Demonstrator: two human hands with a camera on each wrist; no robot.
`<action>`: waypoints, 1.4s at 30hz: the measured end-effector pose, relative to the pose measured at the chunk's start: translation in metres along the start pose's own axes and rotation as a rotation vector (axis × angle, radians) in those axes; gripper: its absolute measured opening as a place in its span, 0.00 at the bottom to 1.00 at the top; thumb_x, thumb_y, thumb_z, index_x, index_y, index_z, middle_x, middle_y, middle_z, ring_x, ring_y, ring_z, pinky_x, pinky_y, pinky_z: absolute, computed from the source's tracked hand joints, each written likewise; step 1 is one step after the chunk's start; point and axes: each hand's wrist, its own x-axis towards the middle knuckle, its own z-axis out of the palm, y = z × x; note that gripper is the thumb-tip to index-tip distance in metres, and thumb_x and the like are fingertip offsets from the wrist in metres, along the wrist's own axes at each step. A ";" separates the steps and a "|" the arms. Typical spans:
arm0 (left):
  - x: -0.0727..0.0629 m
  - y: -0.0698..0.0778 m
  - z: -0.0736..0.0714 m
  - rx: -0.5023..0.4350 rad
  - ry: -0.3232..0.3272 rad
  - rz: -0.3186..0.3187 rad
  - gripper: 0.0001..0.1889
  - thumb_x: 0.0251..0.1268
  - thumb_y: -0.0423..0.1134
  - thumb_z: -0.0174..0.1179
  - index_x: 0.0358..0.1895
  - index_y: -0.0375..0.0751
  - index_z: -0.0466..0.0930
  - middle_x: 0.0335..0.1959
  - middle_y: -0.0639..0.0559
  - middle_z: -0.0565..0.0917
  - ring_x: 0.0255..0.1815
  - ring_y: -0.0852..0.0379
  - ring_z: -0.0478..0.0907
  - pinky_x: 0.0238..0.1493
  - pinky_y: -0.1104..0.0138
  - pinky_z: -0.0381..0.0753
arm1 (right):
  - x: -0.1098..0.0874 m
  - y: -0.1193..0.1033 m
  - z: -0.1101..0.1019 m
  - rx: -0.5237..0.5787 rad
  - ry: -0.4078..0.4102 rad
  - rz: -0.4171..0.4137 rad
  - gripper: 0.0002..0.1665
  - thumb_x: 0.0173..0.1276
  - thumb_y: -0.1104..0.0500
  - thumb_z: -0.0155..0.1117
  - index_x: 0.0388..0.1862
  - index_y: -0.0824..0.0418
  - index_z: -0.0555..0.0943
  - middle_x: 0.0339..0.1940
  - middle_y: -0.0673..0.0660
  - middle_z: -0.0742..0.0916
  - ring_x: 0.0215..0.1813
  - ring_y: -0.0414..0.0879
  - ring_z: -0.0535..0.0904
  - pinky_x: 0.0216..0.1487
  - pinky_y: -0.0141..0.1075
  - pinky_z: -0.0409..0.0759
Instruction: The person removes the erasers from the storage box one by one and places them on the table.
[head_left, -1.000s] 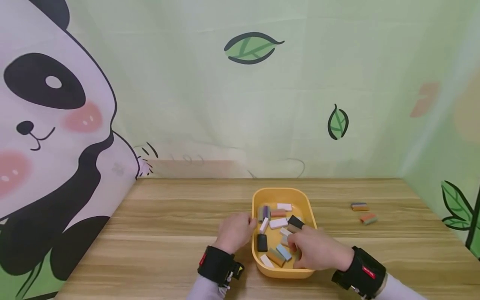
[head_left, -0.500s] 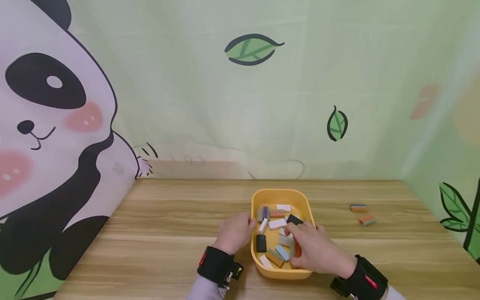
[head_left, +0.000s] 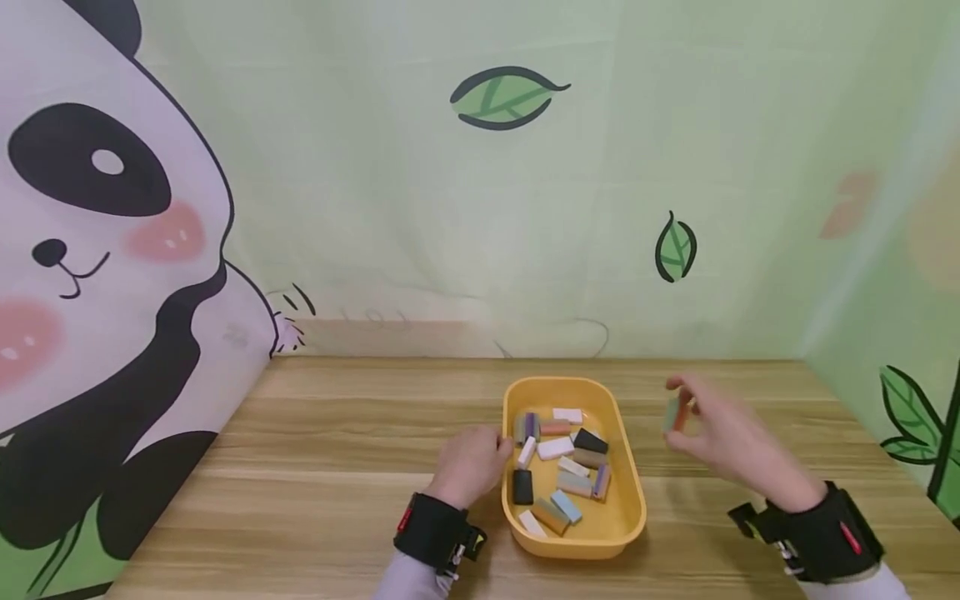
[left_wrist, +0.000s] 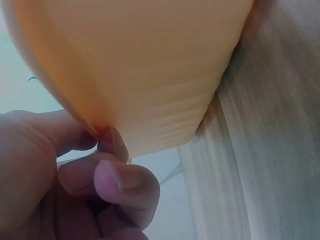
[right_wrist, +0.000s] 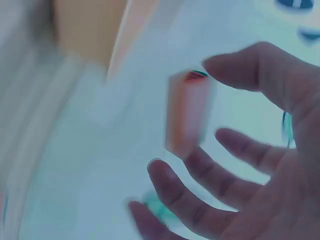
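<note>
My left hand pinches the left rim of a yellow plastic tray; the left wrist view shows thumb and fingers at the tray's edge. Inside the tray lie small blocks: a white block, a black block, a light blue block, a purple-striped block and several others. Right of the tray, my right hand holds an orange-and-green block above the table. In the right wrist view this slim block is gripped end to end between thumb and a finger, the other fingers spread.
The wooden table runs back to a green cloth backdrop printed with leaves and a panda. My right hand and forearm cover part of the table at the right.
My right hand has left the tray and swung right and up, carrying the orange-and-green block. It now covers the two blocks seen earlier on the table. My left hand stays on the rim.
</note>
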 end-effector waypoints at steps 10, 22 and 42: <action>-0.001 0.001 -0.002 -0.002 -0.022 -0.013 0.19 0.73 0.45 0.51 0.20 0.47 0.71 0.14 0.56 0.66 0.15 0.58 0.65 0.19 0.66 0.60 | -0.029 0.127 -0.052 -0.101 -0.073 0.267 0.27 0.57 0.63 0.71 0.48 0.79 0.70 0.30 0.61 0.77 0.30 0.51 0.72 0.30 0.42 0.68; -0.001 0.002 -0.003 -0.007 -0.035 -0.025 0.18 0.74 0.46 0.51 0.21 0.47 0.72 0.14 0.56 0.67 0.15 0.58 0.65 0.19 0.65 0.60 | -0.040 0.169 -0.034 -0.160 -0.216 0.304 0.22 0.49 0.61 0.71 0.37 0.75 0.75 0.29 0.60 0.79 0.30 0.51 0.73 0.32 0.44 0.71; -0.002 0.003 -0.003 0.015 -0.022 -0.030 0.19 0.73 0.46 0.51 0.20 0.47 0.72 0.14 0.56 0.67 0.15 0.57 0.66 0.20 0.65 0.60 | -0.041 0.170 -0.025 -0.103 -0.339 0.406 0.28 0.53 0.60 0.69 0.47 0.80 0.74 0.38 0.70 0.82 0.39 0.57 0.77 0.37 0.48 0.75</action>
